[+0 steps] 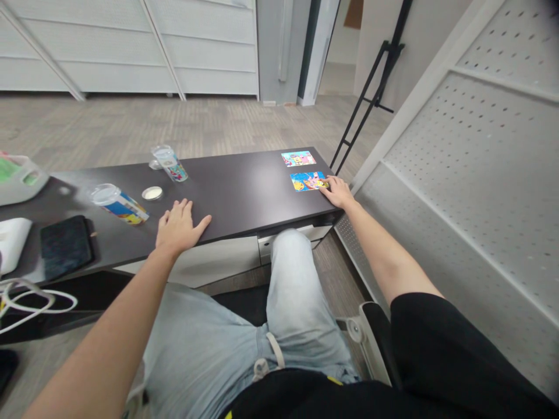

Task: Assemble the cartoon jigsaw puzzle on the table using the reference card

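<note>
My right hand (337,191) rests on the right end of the dark table, its fingers touching the right edge of a blue cartoon picture card (305,181). Just beyond that lies a second cartoon card (299,158), mostly light blue and pink. My left hand (179,226) lies flat near the front edge with fingers spread, holding nothing. Left of it, a clear cylindrical container (120,203) with a blue and yellow wrap stands on the table. A round metal lid (152,193) lies between them. Farther back is another clear container (170,163) with a cartoon print.
The dark table (236,186) carries a black tablet-like device (65,245), a white object (13,241) and a white-green basket (21,177) at left. A white cable (39,299) hangs there. A perforated panel (471,192) and black stand (369,99) stand at right.
</note>
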A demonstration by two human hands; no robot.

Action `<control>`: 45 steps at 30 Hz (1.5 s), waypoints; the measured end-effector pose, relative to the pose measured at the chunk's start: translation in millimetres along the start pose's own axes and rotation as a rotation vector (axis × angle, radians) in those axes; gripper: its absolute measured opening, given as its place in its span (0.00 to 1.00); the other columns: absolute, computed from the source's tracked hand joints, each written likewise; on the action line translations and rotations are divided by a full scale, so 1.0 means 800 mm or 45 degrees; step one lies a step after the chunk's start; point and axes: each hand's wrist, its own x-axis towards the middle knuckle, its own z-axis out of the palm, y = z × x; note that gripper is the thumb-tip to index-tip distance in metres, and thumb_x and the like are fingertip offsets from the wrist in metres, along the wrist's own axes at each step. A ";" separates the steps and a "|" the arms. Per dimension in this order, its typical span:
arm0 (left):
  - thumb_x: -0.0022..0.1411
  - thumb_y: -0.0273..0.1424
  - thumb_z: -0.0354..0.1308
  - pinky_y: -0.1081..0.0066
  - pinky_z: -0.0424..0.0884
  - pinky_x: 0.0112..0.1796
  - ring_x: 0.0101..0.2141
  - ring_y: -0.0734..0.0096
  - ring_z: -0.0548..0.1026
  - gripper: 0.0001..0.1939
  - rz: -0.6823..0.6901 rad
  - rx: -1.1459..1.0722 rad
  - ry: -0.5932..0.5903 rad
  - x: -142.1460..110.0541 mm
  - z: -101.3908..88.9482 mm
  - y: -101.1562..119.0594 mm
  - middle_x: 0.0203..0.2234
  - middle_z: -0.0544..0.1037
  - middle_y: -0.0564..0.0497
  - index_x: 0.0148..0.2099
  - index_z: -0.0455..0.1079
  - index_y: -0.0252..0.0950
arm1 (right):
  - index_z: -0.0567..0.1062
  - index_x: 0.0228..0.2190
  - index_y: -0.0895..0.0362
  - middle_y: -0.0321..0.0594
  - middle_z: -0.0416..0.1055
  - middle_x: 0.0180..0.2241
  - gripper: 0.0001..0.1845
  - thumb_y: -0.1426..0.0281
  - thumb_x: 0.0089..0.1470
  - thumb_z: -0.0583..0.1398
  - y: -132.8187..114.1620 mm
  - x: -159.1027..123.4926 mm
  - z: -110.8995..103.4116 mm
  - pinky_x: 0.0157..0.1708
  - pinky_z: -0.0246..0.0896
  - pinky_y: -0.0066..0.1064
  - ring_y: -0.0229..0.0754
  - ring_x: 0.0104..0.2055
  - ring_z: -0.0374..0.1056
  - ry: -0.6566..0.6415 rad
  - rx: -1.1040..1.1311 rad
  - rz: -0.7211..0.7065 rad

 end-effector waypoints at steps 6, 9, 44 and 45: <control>0.72 0.65 0.48 0.29 0.48 0.92 0.94 0.29 0.54 0.60 -0.002 -0.047 0.020 0.003 0.002 0.004 0.93 0.59 0.23 0.90 0.62 0.29 | 0.75 0.86 0.59 0.60 0.64 0.92 0.33 0.58 0.94 0.58 -0.005 -0.002 -0.002 0.83 0.53 0.46 0.53 0.88 0.61 0.004 -0.076 0.030; 0.71 0.62 0.52 0.29 0.51 0.92 0.94 0.29 0.56 0.58 -0.006 -0.090 0.064 -0.005 0.004 0.011 0.92 0.62 0.22 0.89 0.64 0.29 | 0.75 0.86 0.58 0.62 0.66 0.91 0.32 0.58 0.94 0.57 -0.010 -0.006 -0.004 0.81 0.54 0.43 0.52 0.88 0.62 -0.005 -0.123 0.055; 0.60 0.46 0.77 0.21 0.57 0.86 0.87 0.11 0.63 0.57 -1.032 -0.096 0.458 -0.016 -0.103 -0.215 0.85 0.66 0.07 0.81 0.62 0.22 | 0.68 0.89 0.63 0.80 0.67 0.85 0.65 0.29 0.77 0.40 0.000 -0.019 0.025 0.91 0.49 0.57 0.69 0.93 0.60 0.384 -0.049 0.183; 0.60 0.45 0.78 0.21 0.56 0.86 0.87 0.11 0.62 0.57 -1.034 -0.112 0.464 -0.015 -0.101 -0.218 0.85 0.66 0.07 0.81 0.62 0.22 | 0.66 0.89 0.63 0.81 0.65 0.86 0.65 0.30 0.76 0.39 -0.014 -0.027 0.027 0.91 0.47 0.58 0.69 0.93 0.57 0.417 -0.041 0.155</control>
